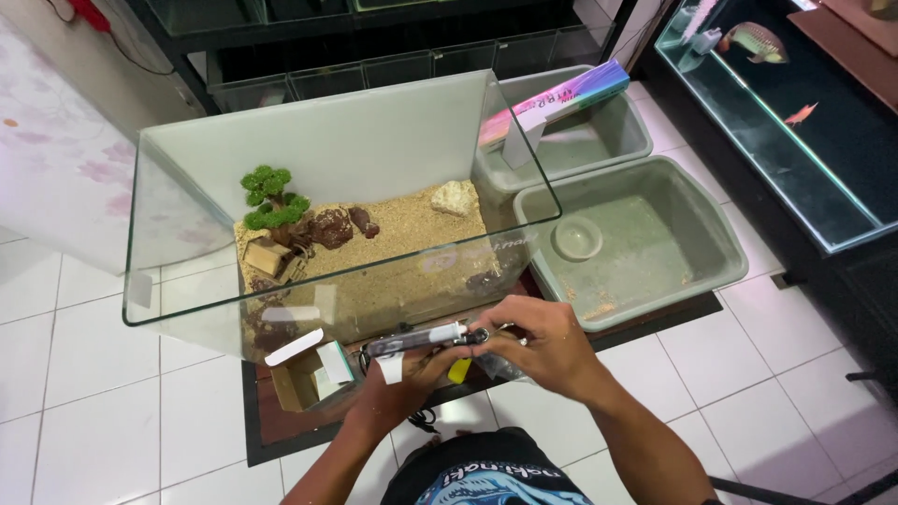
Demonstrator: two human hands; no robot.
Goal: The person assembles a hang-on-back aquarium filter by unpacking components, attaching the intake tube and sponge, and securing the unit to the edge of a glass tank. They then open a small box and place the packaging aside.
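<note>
**Both hands on a slim dark device in front of the glass tank**

- Left hand [398, 385]: below the device [426, 339], fingers curled up around its left half, gripping it. A white tag hangs just under that end.
- Right hand [543, 344]: fingers closed narrow, pinching the device's right end near a small metal clip part. Something clear and crinkled sits under the palm; can't tell what it is. A yellow bit shows between the hands.
- Device: long, thin, dark with a pale strip on top, held about level, just in front of the tank's near wall, above the dark mat [281, 435].
- Tank [140, 224]: open-top glass box on the mat. Inside: sand bed, a small green tree [271, 198] at left rear, brown rocks [332, 227] beside it, a pale stone [456, 197] at right rear, a small wooden block by the tree.
- Small open cardboard box [304, 379] on the mat, just left of the left hand, white flaps up.
- Right of tank: two grey-green tubs [720, 248], side by side. Near one holds a shallow round dish [577, 238]; far one has a colourful long box [557, 105] leaning across its rim.
- Far right: aquarium with fish [756, 42], well apart from the hands.
- Floor: white tile.
</note>
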